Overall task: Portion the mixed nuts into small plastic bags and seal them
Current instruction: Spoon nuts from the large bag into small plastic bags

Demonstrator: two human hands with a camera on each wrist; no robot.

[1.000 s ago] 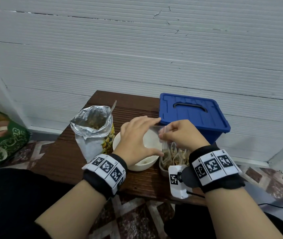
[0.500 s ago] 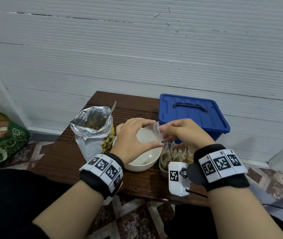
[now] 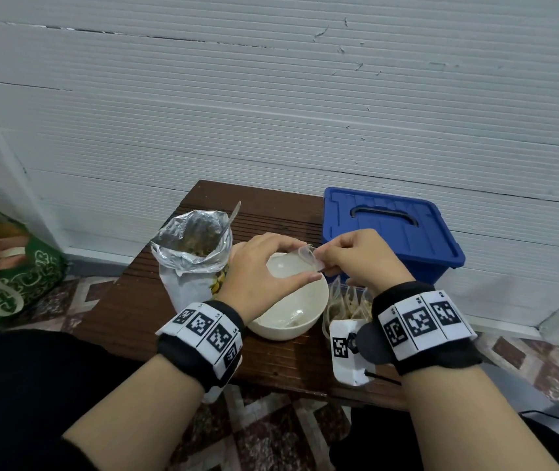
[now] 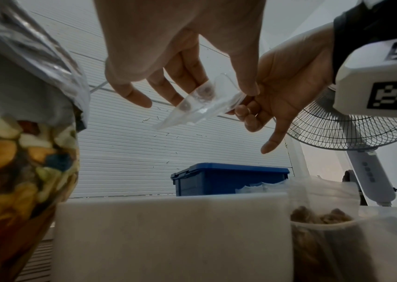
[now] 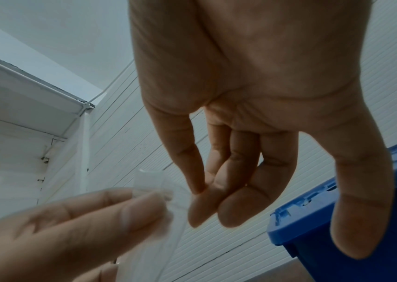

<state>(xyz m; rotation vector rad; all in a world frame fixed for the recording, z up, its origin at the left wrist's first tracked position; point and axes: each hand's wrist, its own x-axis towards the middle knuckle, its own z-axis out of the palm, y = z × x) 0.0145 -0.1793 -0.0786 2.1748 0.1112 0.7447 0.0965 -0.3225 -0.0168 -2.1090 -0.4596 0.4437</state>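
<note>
Small clear bag [image 3: 307, 261]: empty, held in the air directly above the bowl [image 3: 300, 316], its mouth toward the right hand.

Left hand [image 3: 259, 273]: above the bowl's left half, thumb and fingers pinched on the bag; fingertips showed through the plastic in the left wrist view.

Right hand [image 3: 361, 258]: above the bowl's right rim, thumb and forefinger pinched on the bag's edge, the other fingers loosely extended.

Bowl: white, on the brown surface [image 3: 128, 311] near its front edge. Contents unclear; something pale lay at the bottom.

Foil bag [image 3: 191, 256]: just left of the bowl, upright, top open, mixed nuts visible inside. A metal handle [image 3: 234, 212] stuck out of its mouth.

Tub [image 3: 346, 312]: just right of the bowl, clear plastic, holding several small bags with brown contents; whether these were sealed could not be told.

Blue box [image 3: 390, 229]: behind and right of the bowl, lid on, handle flat on top.

Green bag [image 3: 9, 270]: on the floor, well left of the bowl.

Fan [image 4: 351, 129]: right of the bowl, seen only in the left wrist view.
</note>
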